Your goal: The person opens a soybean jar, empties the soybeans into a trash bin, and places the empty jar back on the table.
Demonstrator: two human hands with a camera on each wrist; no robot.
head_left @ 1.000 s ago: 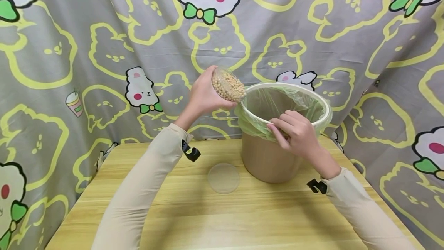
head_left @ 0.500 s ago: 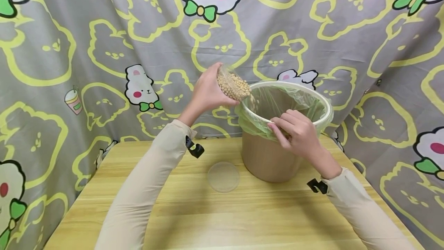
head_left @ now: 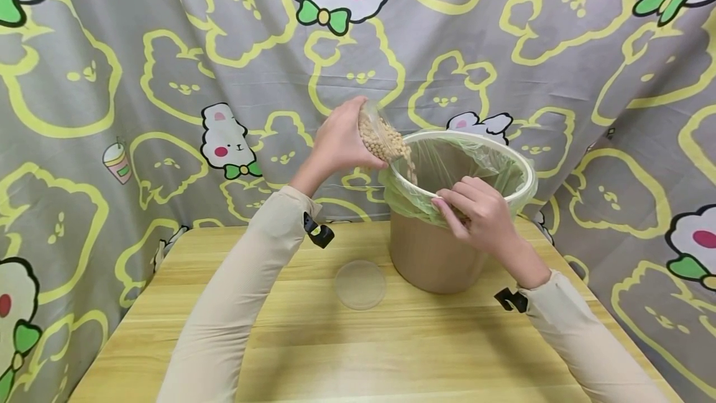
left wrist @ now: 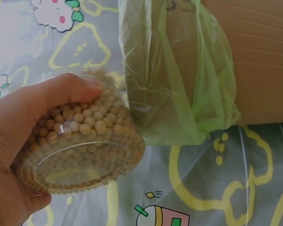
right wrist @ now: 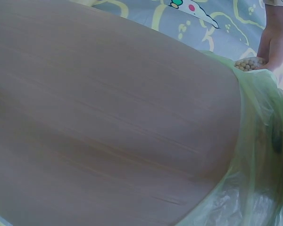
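Left hand [head_left: 340,137] tilts jar [left wrist: 85,136], beans [head_left: 411,171] falling into bin [head_left: 436,254]

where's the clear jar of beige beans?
Head view, near centre: jar tilted in the left hand, at the left edge of the round brown bin lined with green plastic.

Head camera faces forward and down over the table [head_left: 358,353]. Wrist cameras, close in, share the bin [head_left: 436,257].
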